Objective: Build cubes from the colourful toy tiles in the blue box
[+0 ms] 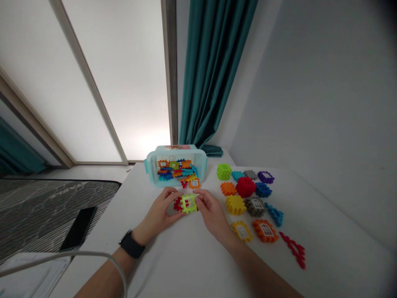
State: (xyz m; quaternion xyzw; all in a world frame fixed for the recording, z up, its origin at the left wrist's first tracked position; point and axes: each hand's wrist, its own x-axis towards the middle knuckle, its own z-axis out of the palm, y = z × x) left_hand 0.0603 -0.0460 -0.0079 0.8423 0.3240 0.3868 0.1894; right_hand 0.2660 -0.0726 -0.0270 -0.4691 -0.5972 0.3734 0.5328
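A white table [192,256] is carrying everything. Just beyond the grip, a pale blue tub [175,164] of toy tiles is lying on its side. Right of the grip, loose coloured blocks [245,187] and window tiles [265,230] are sitting on the tabletop.

Pale-blue clear plastic tub [198,159] lying on its side is blocking the far edge of the white table [325,248], with loose pieces spilling from its mouth toward the hands. The right side is being crowded by a cluster of coloured interlocking plastic blocks [248,194], running from the lime-green cube [223,171] down to the red toothed strip [294,249]. Bare tabletop is lying open on the near side and far right of the cluster. Left of the table, a black phone [78,229] is lying on a striped grey mattress [37,207]; a white cable [93,256] is crossing the near-left corner.
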